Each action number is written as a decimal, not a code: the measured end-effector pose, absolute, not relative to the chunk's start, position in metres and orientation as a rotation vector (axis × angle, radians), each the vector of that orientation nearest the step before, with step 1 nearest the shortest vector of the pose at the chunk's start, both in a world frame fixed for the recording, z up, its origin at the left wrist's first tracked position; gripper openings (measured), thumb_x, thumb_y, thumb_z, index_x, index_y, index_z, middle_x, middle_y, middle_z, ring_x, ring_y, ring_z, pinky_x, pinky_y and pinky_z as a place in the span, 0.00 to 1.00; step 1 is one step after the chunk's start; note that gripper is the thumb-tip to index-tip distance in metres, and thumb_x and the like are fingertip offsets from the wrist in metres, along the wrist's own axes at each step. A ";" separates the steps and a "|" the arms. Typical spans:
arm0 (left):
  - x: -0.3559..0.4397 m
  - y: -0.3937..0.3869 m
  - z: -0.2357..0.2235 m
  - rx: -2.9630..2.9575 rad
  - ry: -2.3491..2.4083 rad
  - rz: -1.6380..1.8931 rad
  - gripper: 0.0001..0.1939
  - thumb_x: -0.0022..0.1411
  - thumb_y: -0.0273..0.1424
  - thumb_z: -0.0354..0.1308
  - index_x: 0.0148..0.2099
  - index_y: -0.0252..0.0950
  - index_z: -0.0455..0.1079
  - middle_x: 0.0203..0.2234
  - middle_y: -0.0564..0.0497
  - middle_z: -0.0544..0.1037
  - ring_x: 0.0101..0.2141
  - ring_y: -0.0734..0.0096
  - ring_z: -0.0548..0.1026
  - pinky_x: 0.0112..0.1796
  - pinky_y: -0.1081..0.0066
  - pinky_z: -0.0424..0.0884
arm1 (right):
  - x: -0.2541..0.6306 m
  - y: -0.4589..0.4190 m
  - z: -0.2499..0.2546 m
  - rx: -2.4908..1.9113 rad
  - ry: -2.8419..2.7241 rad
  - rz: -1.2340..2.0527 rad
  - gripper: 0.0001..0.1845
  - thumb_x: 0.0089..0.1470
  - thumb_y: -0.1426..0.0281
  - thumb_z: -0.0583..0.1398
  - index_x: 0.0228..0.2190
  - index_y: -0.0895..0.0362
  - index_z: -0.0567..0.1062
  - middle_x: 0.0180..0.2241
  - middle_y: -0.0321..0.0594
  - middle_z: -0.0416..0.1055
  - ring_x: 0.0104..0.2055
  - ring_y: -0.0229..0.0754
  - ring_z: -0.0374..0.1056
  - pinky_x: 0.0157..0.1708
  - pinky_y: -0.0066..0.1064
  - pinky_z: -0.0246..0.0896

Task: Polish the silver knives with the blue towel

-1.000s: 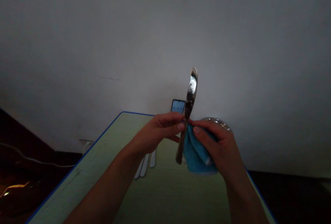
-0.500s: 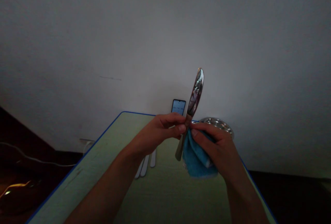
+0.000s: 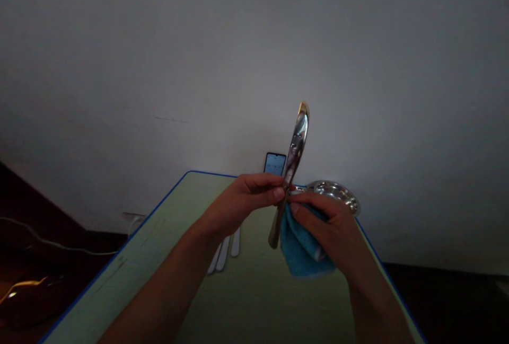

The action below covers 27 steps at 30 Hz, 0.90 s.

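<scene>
A shiny metal table knife (image 3: 297,137) stands nearly upright above the table, blade up and handle end hanging down. My left hand (image 3: 242,203) pinches it at the middle with thumb and fingers. My right hand (image 3: 330,227) is closed round a folded blue cloth (image 3: 299,248), and its fingertips press the cloth against the knife just below my left hand's pinch.
The green table (image 3: 246,296) has a blue edge. Three pale utensils (image 3: 225,251) lie side by side under my left wrist. A metal bowl (image 3: 338,193) stands at the far right. A phone (image 3: 274,164) with a lit screen leans on the wall. Cables lie on the dark floor at left.
The knife has tilted slightly back and forth in my left hand's pinch. My right hand with the cloth has shifted a little along the knife's middle.
</scene>
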<state>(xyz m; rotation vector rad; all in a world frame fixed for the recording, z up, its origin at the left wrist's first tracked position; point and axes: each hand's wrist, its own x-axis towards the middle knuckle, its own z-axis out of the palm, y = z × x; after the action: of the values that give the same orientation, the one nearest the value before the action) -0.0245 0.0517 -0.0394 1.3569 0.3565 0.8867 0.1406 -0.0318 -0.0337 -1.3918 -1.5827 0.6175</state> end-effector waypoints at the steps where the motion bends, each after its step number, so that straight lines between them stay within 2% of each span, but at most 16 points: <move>1: -0.024 0.052 -0.039 1.353 0.355 0.887 0.07 0.53 0.28 0.64 0.37 0.37 0.78 0.33 0.51 0.80 0.34 0.72 0.75 0.39 0.72 0.68 | 0.141 -0.032 -0.034 -1.391 -1.584 0.617 0.12 0.54 0.62 0.58 0.39 0.48 0.79 0.38 0.35 0.77 0.37 0.41 0.72 0.32 0.31 0.68; 9: -0.023 0.052 -0.039 1.301 0.395 0.942 0.08 0.52 0.31 0.65 0.36 0.36 0.78 0.31 0.50 0.80 0.33 0.72 0.74 0.39 0.71 0.68 | 0.139 -0.031 -0.034 -1.440 -1.605 0.673 0.12 0.54 0.63 0.58 0.38 0.50 0.79 0.34 0.36 0.78 0.33 0.40 0.72 0.29 0.29 0.67; 15: -0.021 0.051 -0.036 1.230 0.417 1.004 0.08 0.50 0.33 0.67 0.35 0.38 0.79 0.26 0.54 0.78 0.27 0.77 0.70 0.36 0.73 0.66 | 0.138 -0.030 -0.033 -1.390 -1.673 0.690 0.10 0.54 0.68 0.58 0.36 0.52 0.79 0.33 0.36 0.78 0.33 0.39 0.72 0.31 0.29 0.66; 27: -0.020 0.053 -0.034 1.176 0.397 1.083 0.08 0.49 0.32 0.67 0.34 0.37 0.79 0.23 0.54 0.75 0.27 0.76 0.69 0.35 0.73 0.65 | 0.137 -0.032 -0.030 -1.420 -1.781 0.698 0.10 0.54 0.71 0.57 0.34 0.51 0.79 0.30 0.33 0.77 0.31 0.38 0.71 0.32 0.29 0.65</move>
<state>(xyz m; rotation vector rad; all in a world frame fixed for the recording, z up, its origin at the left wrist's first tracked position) -0.0199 0.0529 -0.0338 1.1761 0.3969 1.0829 0.1371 -0.0321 -0.0301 -1.4202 -1.7807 0.6975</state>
